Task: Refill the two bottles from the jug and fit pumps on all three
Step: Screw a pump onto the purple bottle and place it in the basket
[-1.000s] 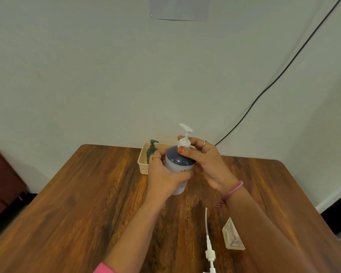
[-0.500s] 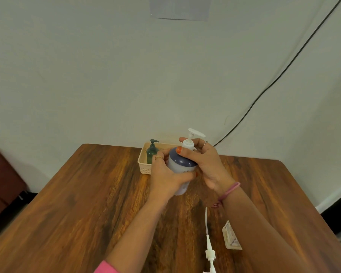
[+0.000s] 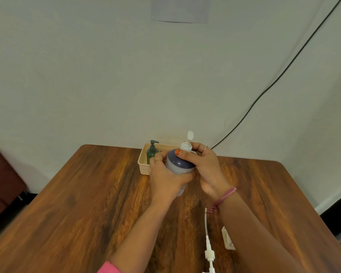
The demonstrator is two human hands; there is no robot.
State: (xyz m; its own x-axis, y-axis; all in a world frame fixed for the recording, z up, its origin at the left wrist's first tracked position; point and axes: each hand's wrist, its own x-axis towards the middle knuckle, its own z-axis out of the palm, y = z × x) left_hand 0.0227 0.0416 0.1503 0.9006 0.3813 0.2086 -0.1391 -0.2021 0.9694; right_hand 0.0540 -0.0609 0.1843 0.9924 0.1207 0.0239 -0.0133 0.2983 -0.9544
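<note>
Over the middle of the wooden table [image 3: 87,203] I hold a white bottle with a dark blue shoulder [image 3: 178,164]. My left hand [image 3: 165,174] grips its body. My right hand [image 3: 203,164] pinches the collar of the white pump [image 3: 187,143] seated in its neck; the pump head points away from me. A small dark green pump bottle [image 3: 152,151] stands in a cream basket [image 3: 143,164] at the table's far edge. A loose white pump with a long tube [image 3: 208,241] lies on the table near me, partly under my right forearm.
A small white packet [image 3: 227,240] lies beside the loose pump, half hidden by my right arm. A black cable [image 3: 274,81] runs down the wall behind the table. A dark red seat [image 3: 2,184] stands to the left of the table.
The pump head has swung round, from pointing left to right and now away from me, as my right hand turns the collar. My left hand keeps the bottle in place.
</note>
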